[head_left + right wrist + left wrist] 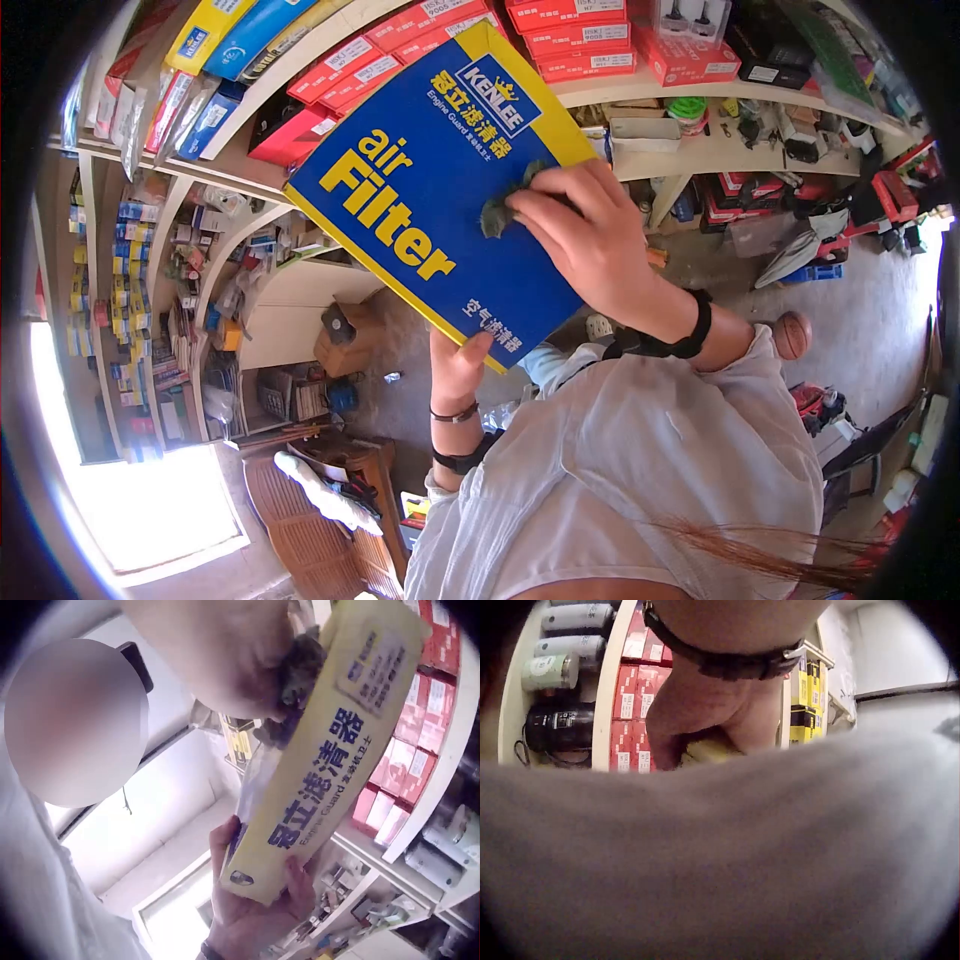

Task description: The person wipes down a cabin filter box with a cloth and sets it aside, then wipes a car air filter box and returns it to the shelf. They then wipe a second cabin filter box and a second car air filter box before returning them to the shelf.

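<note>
A blue and yellow air filter box (400, 190) is held up tilted in front of the shelves. My left hand (460, 365) grips its lower edge, the thumb over the printed face; in the right wrist view the left hand's fingers (298, 881) wrap the yellow side. My right hand (595, 235) pinches a crumpled dark grey-green cloth (495, 215) against the box's blue face. In the left wrist view grey fabric covers most of the picture, and the left hand (705, 724) shows only in part.
Red boxes (580, 40) line the shelf behind the air filter box. More yellow and blue boxes (205, 35) stand at the upper left. A wooden chair (300, 510) is at the lower left, and a basketball (792, 335) lies on the floor at right.
</note>
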`<state>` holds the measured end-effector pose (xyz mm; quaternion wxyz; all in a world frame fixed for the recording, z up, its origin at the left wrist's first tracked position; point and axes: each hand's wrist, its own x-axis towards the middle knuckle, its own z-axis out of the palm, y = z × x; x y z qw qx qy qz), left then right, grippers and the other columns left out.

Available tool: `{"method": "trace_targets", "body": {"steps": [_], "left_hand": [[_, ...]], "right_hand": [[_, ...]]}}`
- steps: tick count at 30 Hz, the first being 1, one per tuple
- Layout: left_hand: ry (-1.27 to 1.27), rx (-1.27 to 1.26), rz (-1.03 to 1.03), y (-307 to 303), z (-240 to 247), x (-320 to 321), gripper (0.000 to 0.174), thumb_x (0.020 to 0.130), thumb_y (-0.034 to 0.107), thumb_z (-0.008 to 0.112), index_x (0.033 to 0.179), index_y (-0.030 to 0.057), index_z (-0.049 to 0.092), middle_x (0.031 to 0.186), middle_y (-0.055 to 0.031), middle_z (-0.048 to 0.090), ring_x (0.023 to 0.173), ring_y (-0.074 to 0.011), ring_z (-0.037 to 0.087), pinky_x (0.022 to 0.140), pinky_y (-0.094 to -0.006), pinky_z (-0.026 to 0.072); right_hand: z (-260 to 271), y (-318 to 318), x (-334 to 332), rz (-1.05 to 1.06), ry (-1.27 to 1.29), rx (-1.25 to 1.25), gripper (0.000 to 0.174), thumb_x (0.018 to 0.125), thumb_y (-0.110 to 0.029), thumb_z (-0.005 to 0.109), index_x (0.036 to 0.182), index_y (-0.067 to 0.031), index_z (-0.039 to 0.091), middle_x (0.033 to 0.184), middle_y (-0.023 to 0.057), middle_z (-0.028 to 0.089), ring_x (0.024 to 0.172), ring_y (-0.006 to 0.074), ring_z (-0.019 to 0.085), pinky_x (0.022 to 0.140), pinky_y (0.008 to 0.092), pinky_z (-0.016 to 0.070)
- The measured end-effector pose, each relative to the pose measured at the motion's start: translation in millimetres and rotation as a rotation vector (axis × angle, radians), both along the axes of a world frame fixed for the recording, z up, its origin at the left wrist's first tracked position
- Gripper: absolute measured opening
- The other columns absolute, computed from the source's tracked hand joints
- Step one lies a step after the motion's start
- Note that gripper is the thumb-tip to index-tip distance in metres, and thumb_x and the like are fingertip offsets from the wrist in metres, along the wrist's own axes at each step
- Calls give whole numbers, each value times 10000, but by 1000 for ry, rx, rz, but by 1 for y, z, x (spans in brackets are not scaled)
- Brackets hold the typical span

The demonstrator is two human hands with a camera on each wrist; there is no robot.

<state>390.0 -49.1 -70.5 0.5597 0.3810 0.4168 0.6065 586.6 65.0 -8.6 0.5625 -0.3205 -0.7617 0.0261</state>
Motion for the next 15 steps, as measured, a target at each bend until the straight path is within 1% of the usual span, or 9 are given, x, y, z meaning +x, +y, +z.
{"method": "trace_targets", "body": {"steps": [3, 5, 6, 9, 10, 11, 12, 14, 15], "left_hand": [[-18, 24, 39, 2, -3, -4, 629, 810, 218, 758, 1332, -25, 503, 1178, -87, 652, 1052, -197, 647, 913, -327, 527], [14, -21, 54, 2, -7, -17, 835, 793, 305, 784, 1450, -15, 381, 1318, -130, 588, 1162, -266, 627, 959, -391, 550], [10, -20, 64, 3, -5, -18, 835, 793, 305, 784, 1450, -15, 381, 1318, -130, 588, 1162, -266, 627, 959, -391, 550], [-34, 8, 51, 7, -1, -17, 807, 799, 298, 756, 1445, -16, 388, 1323, -146, 593, 1174, -281, 627, 977, -408, 547], [-94, -37, 27, 8, -2, -19, 795, 803, 292, 745, 1445, -16, 391, 1334, -155, 592, 1184, -290, 624, 990, -421, 542], [-153, -80, 0, 8, -3, -20, 783, 807, 287, 734, 1445, -15, 395, 1346, -164, 591, 1195, -300, 621, 1004, -435, 537], [-154, -77, -1, 8, -4, -19, 783, 807, 287, 734, 1445, -15, 395, 1346, -164, 591, 1195, -300, 621, 1004, -435, 537], [-299, -88, 27, 12, -9, -13, 668, 840, 288, 690, 1376, -37, 458, 1236, -150, 644, 1104, -266, 669, 927, -375, 571], [-324, -93, 34, 11, -13, -13, 676, 838, 286, 692, 1382, -35, 452, 1248, -157, 639, 1109, -270, 670, 927, -378, 574]], "right_hand": [[-16, -21, 5, 69, -61, -70, 281, 704, -13, 791, 967, -75, 715, 933, 42, 614, 814, 265, 596, 702, 370, 503], [-31, -36, 10, 111, -113, -109, 295, 699, -30, 768, 984, -73, 706, 955, 47, 607, 835, 260, 596, 724, 369, 507], [-35, -41, 12, 140, -158, -146, 312, 694, -47, 745, 1001, -70, 698, 977, 51, 599, 856, 256, 595, 746, 369, 511], [-32, -39, 22, 215, -131, -151, 309, 687, -42, 778, 986, -76, 707, 951, 39, 612, 832, 245, 608, 722, 367, 511], [-27, -37, 25, 257, -104, -149, 307, 686, -38, 788, 980, -77, 710, 939, 35, 619, 823, 238, 612, 714, 366, 511], [-23, -35, 28, 280, -76, -189, 265, 723, -26, 790, 972, -66, 709, 952, 42, 649, 823, 244, 634, 727, 362, 525], [-21, -35, 29, 279, -77, -187, 265, 723, -26, 790, 972, -66, 709, 952, 42, 649, 823, 244, 634, 727, 362, 525], [-18, -34, 35, 316, 77, -292, 213, 775, -3, 759, 977, -45, 703, 1008, 63, 669, 867, 257, 662, 772, 347, 538], [-15, -33, 38, 321, 151, -338, 175, 829, 21, 705, 998, -23, 684, 1003, 93, 688, 893, 274, 685, 796, 337, 543]]}}
